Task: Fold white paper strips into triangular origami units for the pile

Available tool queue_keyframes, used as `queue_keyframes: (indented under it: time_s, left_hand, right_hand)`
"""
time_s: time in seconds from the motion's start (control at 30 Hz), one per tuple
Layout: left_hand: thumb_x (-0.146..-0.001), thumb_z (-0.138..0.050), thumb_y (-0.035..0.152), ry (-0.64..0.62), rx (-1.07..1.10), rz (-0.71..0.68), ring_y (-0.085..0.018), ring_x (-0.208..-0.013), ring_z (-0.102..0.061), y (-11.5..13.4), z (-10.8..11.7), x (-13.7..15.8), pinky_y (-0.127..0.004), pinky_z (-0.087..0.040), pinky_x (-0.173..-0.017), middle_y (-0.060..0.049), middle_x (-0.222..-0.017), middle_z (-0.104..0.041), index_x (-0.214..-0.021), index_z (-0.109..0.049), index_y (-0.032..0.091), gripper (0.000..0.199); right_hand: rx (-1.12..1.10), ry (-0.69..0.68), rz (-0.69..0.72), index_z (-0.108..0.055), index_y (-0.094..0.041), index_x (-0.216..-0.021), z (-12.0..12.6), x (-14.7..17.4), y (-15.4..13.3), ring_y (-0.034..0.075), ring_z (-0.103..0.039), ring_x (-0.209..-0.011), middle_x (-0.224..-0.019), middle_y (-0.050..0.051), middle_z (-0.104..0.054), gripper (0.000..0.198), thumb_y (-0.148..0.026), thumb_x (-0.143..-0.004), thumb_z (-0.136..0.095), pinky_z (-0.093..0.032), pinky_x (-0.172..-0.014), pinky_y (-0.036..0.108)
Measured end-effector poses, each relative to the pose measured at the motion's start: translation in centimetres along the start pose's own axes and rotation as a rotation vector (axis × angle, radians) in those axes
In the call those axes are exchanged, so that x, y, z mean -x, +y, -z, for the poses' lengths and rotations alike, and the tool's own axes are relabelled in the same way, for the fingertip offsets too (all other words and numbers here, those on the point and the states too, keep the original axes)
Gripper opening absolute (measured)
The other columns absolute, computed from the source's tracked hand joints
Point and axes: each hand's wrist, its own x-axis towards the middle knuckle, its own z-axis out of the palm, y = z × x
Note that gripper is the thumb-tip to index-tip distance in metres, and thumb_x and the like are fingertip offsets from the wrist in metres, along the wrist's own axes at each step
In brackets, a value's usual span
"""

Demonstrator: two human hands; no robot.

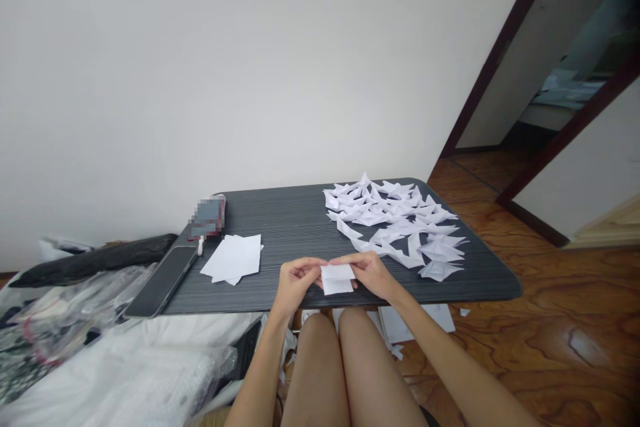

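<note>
A small white sheet of paper (pixel 338 285), with a crease running across it, is held up over the near edge of the dark table. My left hand (pixel 299 280) pinches its left side between thumb and fingers. On the opposite side my right hand (pixel 369 273) grips it the same way, both sets of fingertips meeting near the top edge. To the right of my hands lies a crowded group of folded white paper boats (pixel 385 207). Several loose white paper sheets (pixel 235 257) overlap on the table to the left.
The dark wood-grained table (pixel 285 220) stands against a white wall. A black phone (pixel 163 280) rests at its left edge, near a blurred-out device (pixel 207 217). Plastic-wrapped items (pixel 135 367) are piled at the left. Paper scraps (pixel 397 351) lie on the wooden floor.
</note>
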Motion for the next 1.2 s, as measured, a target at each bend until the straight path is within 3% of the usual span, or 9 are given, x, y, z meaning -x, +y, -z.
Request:
queue_keyframes:
  time_s: [0.53, 0.7, 0.9, 1.07, 1.2]
  left_hand:
    - [-0.065, -0.062, 0.024, -0.028, 0.037, 0.018, -0.011, -0.051, -0.058, -0.5, 0.5, 0.1, -0.021, -0.048, -0.052, -0.003, -0.061, -0.065, -0.067, -0.066, 0.010, 0.015]
    - [-0.068, -0.059, 0.028, -0.046, -0.027, 0.037, -0.011, -0.053, -0.057, 0.1, -0.1, 0.0, -0.019, -0.046, -0.051, -0.003, -0.062, -0.065, -0.088, -0.063, 0.010, 0.028]
    - [-0.069, -0.058, 0.029, -0.052, -0.107, -0.003, -0.017, -0.070, -0.061, 0.1, -0.2, 0.2, -0.024, -0.049, -0.063, -0.009, -0.083, -0.067, -0.087, -0.065, 0.010, 0.027]
    - [-0.066, -0.061, 0.027, -0.098, -0.074, -0.046, -0.015, -0.058, -0.062, 0.0, -0.1, 0.2, -0.025, -0.050, -0.057, -0.008, -0.079, -0.067, -0.082, -0.066, 0.011, 0.023]
    - [-0.066, -0.062, 0.027, -0.047, -0.034, -0.029, -0.013, -0.045, -0.058, -0.4, -0.2, 0.1, -0.023, -0.049, -0.048, -0.004, -0.058, -0.065, -0.078, -0.065, 0.009, 0.021]
  right_hand:
    - [0.122, -0.005, 0.094, -0.067, -0.016, -0.075, 0.3, 0.1, -0.1, 0.011, -0.055, -0.065, -0.072, 0.003, -0.063, 0.018, -0.014, -0.072, -0.049, -0.041, -0.057, 0.021]
    - [0.275, 0.047, 0.168, -0.068, -0.017, -0.078, 0.3, 0.1, 0.0, 0.011, -0.053, -0.059, -0.068, 0.003, -0.061, 0.020, -0.014, -0.072, -0.048, -0.040, -0.052, 0.021]
    - [0.190, 0.095, 0.110, -0.067, -0.016, -0.077, 0.3, 0.1, 0.1, 0.014, -0.059, -0.070, -0.074, 0.005, -0.065, 0.017, -0.018, -0.072, -0.051, -0.045, -0.063, 0.024]
    - [0.114, 0.113, 0.051, -0.065, -0.014, -0.081, 0.2, 0.2, -0.2, 0.013, -0.058, -0.061, -0.074, 0.005, -0.066, 0.018, -0.026, -0.072, -0.054, -0.045, -0.054, 0.023]
    - [0.069, 0.095, -0.004, -0.064, -0.013, -0.085, 0.0, 0.2, -0.3, 0.010, -0.053, -0.050, -0.064, 0.003, -0.063, 0.024, -0.030, -0.072, -0.055, -0.042, -0.045, 0.020]
